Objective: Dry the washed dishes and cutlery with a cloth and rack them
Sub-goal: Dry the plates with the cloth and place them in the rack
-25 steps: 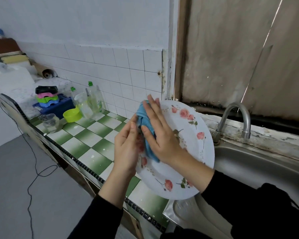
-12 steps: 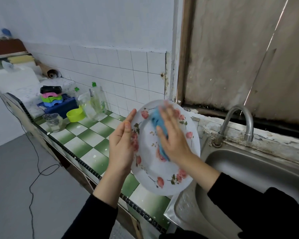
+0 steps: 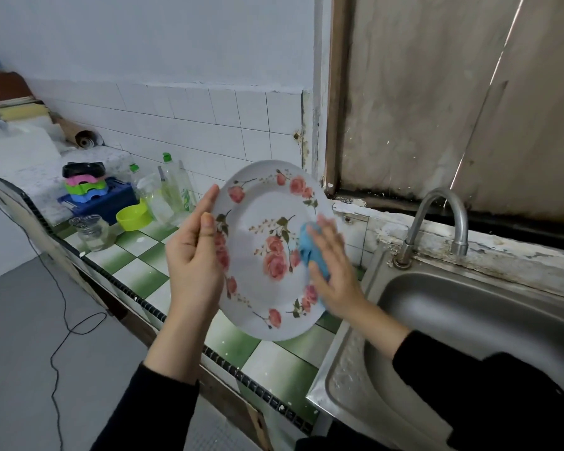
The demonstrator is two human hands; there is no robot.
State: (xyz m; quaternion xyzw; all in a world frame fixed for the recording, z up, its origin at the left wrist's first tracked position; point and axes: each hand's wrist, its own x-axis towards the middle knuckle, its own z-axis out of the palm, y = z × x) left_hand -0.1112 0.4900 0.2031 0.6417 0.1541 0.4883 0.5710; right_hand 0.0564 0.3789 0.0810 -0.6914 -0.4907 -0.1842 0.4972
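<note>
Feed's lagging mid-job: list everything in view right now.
plate: 1, white with pink roses, held upright
cloth: 1, blue, on plate's right side
sink: 1, steel, right
faucet: 1, silver, behind sink
counter: 1, green-white tiles, left
bowl: 1, yellow-green, far counter
jar: 1, clear, beside bowl
bottles: several, clear, by wall
crate: 1, blue, behind bowl
left hand: grips plate's rim
right hand: presses cloth

Above counter (image 3: pixel 137 275), left of sink (image 3: pixel 469 315), plate (image 3: pixel 258 255) being held tilted; left hand (image 3: pixel 192 265) sitting on its left rim; cloth (image 3: pixel 308 247) lying between right hand (image 3: pixel 334 275) and plate's right side; tap (image 3: pixel 414 227) standing behind sink.
</note>
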